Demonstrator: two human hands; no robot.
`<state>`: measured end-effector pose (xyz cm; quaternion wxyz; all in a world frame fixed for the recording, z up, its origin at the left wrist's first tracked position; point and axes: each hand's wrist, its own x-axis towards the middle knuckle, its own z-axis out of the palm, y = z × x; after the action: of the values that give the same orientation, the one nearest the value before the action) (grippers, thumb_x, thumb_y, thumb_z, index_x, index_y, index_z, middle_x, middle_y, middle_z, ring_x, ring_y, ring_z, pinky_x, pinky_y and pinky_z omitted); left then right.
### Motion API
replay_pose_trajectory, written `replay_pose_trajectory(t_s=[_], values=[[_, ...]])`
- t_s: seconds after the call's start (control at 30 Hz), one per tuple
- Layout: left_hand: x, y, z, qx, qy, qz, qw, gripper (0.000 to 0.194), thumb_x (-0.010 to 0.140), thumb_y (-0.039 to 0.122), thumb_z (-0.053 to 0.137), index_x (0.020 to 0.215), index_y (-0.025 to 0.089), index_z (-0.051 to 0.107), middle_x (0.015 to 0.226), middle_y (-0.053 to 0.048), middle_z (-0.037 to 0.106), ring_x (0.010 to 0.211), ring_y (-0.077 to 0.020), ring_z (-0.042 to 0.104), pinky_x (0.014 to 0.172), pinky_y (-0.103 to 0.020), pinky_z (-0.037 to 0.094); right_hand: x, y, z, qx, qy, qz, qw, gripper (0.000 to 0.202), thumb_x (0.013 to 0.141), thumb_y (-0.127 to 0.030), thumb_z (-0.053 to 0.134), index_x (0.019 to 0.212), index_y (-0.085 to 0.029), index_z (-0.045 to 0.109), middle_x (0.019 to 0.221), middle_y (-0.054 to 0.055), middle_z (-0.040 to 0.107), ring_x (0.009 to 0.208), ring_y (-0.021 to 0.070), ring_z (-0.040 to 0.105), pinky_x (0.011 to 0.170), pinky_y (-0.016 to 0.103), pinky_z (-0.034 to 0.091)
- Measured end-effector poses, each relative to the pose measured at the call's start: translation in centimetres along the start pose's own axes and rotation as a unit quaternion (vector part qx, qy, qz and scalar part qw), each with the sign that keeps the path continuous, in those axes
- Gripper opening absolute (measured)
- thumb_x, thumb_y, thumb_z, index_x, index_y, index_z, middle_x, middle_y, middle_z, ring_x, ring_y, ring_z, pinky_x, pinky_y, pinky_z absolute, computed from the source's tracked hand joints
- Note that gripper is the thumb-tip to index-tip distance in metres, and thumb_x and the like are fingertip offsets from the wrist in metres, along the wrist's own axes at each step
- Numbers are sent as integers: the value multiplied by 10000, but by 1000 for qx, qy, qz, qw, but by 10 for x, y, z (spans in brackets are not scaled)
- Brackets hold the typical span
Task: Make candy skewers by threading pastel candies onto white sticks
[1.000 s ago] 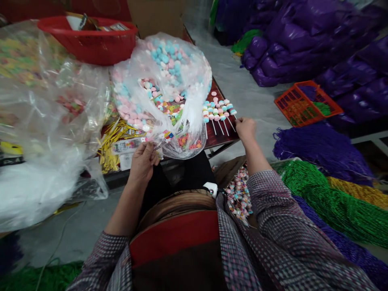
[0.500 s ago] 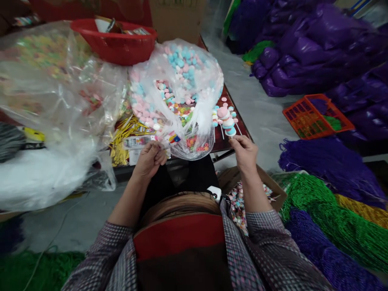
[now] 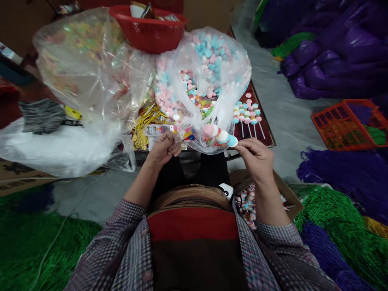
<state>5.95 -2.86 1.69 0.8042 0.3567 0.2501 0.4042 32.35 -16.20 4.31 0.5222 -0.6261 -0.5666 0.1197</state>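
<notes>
My right hand (image 3: 257, 157) pinches the lower end of a marshmallow skewer (image 3: 222, 135), a row of pink, white and blue marshmallows tilted to the left. My left hand (image 3: 166, 149) has its fingers closed on the edge of a small clear plastic bag (image 3: 187, 133) with a colourful print. The skewer's pink tip is just right of this bag; I cannot tell whether they touch. Several other marshmallow skewers (image 3: 248, 113) lie on the dark red table (image 3: 268, 139) beyond my right hand. Behind both hands, a large clear bag (image 3: 226, 60) holds loose pink and blue marshmallows.
Gold twist ties (image 3: 141, 131) lie left of the printed bag. A red basket (image 3: 148, 34) and a big bag of candies (image 3: 85, 60) stand farther back. Below my right arm is a cardboard box (image 3: 291, 198) of wrapped sweets. An orange crate (image 3: 333, 125) stands on the floor at right.
My right hand has swung the skewer from upright over the other skewers to tilted left, towards the printed bag. My left hand keeps its pinch. The view has shifted left.
</notes>
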Motion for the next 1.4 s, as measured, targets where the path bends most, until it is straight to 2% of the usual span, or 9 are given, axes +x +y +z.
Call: replay_pose_trajectory(t_s=[0.07, 0.17, 0.4, 0.57, 0.8, 1.17, 1.3, 1.4], values=[[-1, 0, 0, 0, -24, 7, 1000, 546, 501, 575, 958, 625, 185, 595, 412, 117, 305, 315, -26, 265, 363, -199, 370, 1, -1, 1, -19, -6, -17, 1000, 80, 874, -323, 738, 825, -280, 784, 807, 16, 751, 741, 180, 687, 711, 346, 560], [-1, 0, -1, 4, -45, 15, 999, 503, 540, 561, 953, 643, 182, 639, 406, 118, 318, 315, -16, 268, 371, -184, 382, 3, 0, 0, -58, -12, -40, 997, 89, 893, -316, 718, 840, -279, 778, 813, 17, 759, 758, 187, 696, 720, 358, 567], [3, 4, -5, 29, -56, 19, 998, 431, 586, 498, 953, 651, 166, 686, 401, 108, 377, 325, -11, 299, 386, -178, 411, 7, 5, -14, -129, -24, -99, 986, 63, 898, -302, 726, 863, -281, 774, 822, 17, 774, 780, 201, 708, 757, 382, 567], [6, 2, -8, 45, -67, 23, 997, 412, 613, 499, 937, 660, 164, 702, 418, 96, 428, 325, -12, 310, 386, -185, 415, 7, 5, -18, -69, -27, -63, 995, 83, 891, -340, 734, 837, -289, 770, 806, 5, 749, 739, 181, 683, 685, 348, 552], [5, -1, -4, 24, -99, 6, 995, 446, 626, 529, 922, 637, 165, 663, 397, 112, 322, 318, -16, 289, 389, -190, 411, 4, 5, -9, -23, -34, -53, 998, 64, 872, -266, 742, 818, -280, 774, 789, -4, 743, 711, 163, 678, 648, 324, 551], [9, -2, -15, 78, -101, 10, 992, 409, 649, 528, 909, 692, 158, 738, 418, 83, 420, 352, -20, 329, 426, -201, 446, 7, 10, -34, -158, -59, -110, 979, 59, 911, -329, 720, 893, -303, 770, 837, 2, 766, 778, 194, 688, 759, 369, 537], [11, -4, -19, 107, -87, 11, 990, 411, 608, 516, 932, 710, 152, 770, 530, 29, 607, 359, -8, 374, 425, -198, 451, 6, 6, -35, -141, -47, -92, 985, 42, 894, -332, 740, 885, -314, 777, 826, -3, 747, 773, 199, 682, 756, 382, 542], [11, -3, -21, 128, -81, 7, 988, 403, 602, 504, 937, 722, 150, 786, 503, 35, 587, 353, -8, 384, 405, -176, 420, 4, 3, -36, -110, -36, -74, 991, 34, 870, -343, 765, 866, -315, 783, 807, -1, 731, 759, 194, 672, 721, 374, 542]])
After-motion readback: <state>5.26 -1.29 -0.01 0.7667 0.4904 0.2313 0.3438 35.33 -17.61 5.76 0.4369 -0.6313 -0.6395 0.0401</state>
